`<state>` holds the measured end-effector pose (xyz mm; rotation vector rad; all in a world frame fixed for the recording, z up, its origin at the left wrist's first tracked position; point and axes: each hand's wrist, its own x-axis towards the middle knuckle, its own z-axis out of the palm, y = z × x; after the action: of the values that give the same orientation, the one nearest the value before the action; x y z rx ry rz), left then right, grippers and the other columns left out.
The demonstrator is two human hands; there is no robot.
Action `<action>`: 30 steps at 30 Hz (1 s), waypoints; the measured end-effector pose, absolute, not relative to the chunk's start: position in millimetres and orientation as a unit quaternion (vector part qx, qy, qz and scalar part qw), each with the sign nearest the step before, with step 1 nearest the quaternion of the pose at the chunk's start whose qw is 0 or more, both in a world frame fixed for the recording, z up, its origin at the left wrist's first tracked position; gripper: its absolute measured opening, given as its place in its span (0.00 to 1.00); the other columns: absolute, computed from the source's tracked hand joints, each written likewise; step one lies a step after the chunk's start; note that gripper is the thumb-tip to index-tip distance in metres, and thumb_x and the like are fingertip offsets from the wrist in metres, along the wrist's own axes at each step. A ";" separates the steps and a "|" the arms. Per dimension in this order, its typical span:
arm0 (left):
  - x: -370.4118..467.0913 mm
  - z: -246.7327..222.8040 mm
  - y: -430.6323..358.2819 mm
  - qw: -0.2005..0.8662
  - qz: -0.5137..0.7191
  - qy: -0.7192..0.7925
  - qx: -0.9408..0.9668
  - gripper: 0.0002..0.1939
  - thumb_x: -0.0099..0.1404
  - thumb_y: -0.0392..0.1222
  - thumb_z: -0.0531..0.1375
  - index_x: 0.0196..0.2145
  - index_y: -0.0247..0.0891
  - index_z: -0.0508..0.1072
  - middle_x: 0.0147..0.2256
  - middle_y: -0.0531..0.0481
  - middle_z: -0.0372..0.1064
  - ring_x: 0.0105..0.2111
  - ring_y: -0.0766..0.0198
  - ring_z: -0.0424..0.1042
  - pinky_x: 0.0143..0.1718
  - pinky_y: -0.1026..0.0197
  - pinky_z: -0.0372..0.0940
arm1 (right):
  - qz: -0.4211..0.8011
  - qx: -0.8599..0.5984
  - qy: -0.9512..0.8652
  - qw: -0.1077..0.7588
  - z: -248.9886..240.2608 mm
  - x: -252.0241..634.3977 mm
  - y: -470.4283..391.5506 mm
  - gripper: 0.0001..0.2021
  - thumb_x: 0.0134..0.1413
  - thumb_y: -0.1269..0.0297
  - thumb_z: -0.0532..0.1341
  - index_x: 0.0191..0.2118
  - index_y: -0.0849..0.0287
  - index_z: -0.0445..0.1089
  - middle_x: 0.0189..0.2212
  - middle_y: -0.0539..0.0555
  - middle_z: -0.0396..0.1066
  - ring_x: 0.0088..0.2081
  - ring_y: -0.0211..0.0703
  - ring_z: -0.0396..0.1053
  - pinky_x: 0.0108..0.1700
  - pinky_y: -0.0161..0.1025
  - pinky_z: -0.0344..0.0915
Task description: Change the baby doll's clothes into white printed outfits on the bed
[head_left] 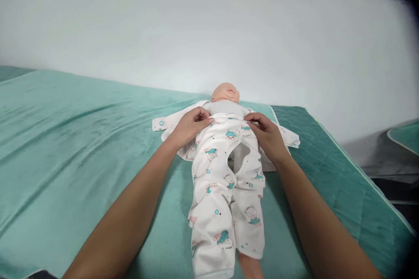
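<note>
A baby doll (225,93) lies on its back, head toward the wall. White open-crotch baby pants (212,192) with teal animal prints cover its legs and lower trunk. A bare doll foot (250,267) shows below one pant leg; the other leg's end is covered. Pinched at the waistband's left side is my left hand (193,125), thumb and fingers together on the cloth. My right hand (266,135) grips the right side of the same waistband. Beneath the doll a baby jacket (178,117) is spread, its sleeves out to both sides.
A light green sheet (81,161) with soft folds covers the bed. On the right a darker quilted cover (337,183) shows, ending at a pale-trimmed edge. Behind the doll's head stands a white wall (196,30). Another green padded surface (406,137) is at far right.
</note>
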<state>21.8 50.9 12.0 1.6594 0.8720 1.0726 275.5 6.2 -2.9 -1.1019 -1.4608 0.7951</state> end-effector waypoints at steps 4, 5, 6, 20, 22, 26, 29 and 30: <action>23.2 10.8 51.3 0.419 0.440 0.365 0.706 0.09 0.65 0.47 0.59 0.35 0.39 0.66 0.33 0.54 0.63 0.32 0.67 0.61 0.34 0.64 0.57 | 0.347 -0.472 -0.628 0.512 1.2 275.8 7.8 0.09 0.55 0.58 0.63 0.41 0.53 0.70 0.38 0.49 0.68 0.33 0.37 0.62 0.35 0.35 0.60; 23.9 11.4 52.1 0.400 0.436 0.376 0.713 0.08 0.66 0.47 0.58 0.35 0.40 0.65 0.32 0.54 0.63 0.31 0.67 0.60 0.34 0.63 0.57 | 0.348 -0.472 -0.634 0.504 2.8 275.7 8.8 0.09 0.55 0.58 0.64 0.41 0.53 0.70 0.38 0.49 0.68 0.33 0.37 0.61 0.34 0.35 0.59; 24.8 12.3 53.6 0.381 0.431 0.390 0.719 0.08 0.67 0.47 0.57 0.35 0.40 0.64 0.32 0.55 0.62 0.31 0.67 0.60 0.34 0.63 0.56 | 0.347 -0.471 -0.642 0.495 4.5 275.6 10.1 0.09 0.55 0.58 0.64 0.41 0.53 0.70 0.38 0.49 0.67 0.32 0.36 0.60 0.34 0.35 0.58; 41.6 11.4 77.4 0.167 0.365 0.451 0.798 0.07 0.72 0.46 0.48 0.37 0.41 0.58 0.34 0.50 0.66 0.34 0.60 0.64 0.37 0.58 0.58 | 0.249 -0.460 -0.713 0.467 13.3 282.0 41.8 0.09 0.57 0.56 0.63 0.31 0.54 0.69 0.49 0.53 0.67 0.51 0.45 0.64 0.50 0.42 0.60; 42.6 11.0 75.8 0.108 0.375 0.440 0.809 0.07 0.71 0.44 0.49 0.36 0.41 0.59 0.40 0.46 0.67 0.40 0.57 0.65 0.41 0.56 0.59 | 0.230 -0.479 -0.689 0.492 9.9 281.2 49.8 0.09 0.57 0.55 0.63 0.32 0.53 0.70 0.55 0.53 0.67 0.56 0.48 0.62 0.55 0.45 0.58; 40.4 16.4 83.8 0.194 0.367 0.448 0.792 0.07 0.71 0.44 0.50 0.35 0.41 0.59 0.39 0.48 0.69 0.39 0.59 0.67 0.41 0.57 0.59 | 0.252 -0.523 -0.658 0.479 7.6 275.7 66.1 0.11 0.57 0.52 0.60 0.32 0.55 0.69 0.55 0.53 0.70 0.52 0.48 0.67 0.54 0.48 0.59; 36.6 22.2 98.6 0.259 0.340 0.481 0.765 0.07 0.69 0.44 0.52 0.33 0.41 0.60 0.31 0.53 0.66 0.31 0.62 0.64 0.35 0.59 0.56 | 0.240 -0.554 -0.641 0.475 9.6 270.4 74.0 0.12 0.56 0.51 0.60 0.33 0.55 0.69 0.43 0.52 0.75 0.43 0.46 0.69 0.47 0.44 0.62; 35.7 23.2 104.3 0.266 0.339 0.488 0.759 0.08 0.69 0.44 0.53 0.32 0.41 0.61 0.29 0.54 0.64 0.30 0.63 0.63 0.33 0.60 0.55 | 0.230 -0.566 -0.636 0.471 10.5 269.0 76.1 0.12 0.55 0.51 0.60 0.34 0.55 0.70 0.39 0.52 0.75 0.40 0.45 0.68 0.45 0.43 0.62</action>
<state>35.7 104.3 23.2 2.0487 1.3176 0.9165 269.0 76.1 10.5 -1.3864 -1.5583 0.5622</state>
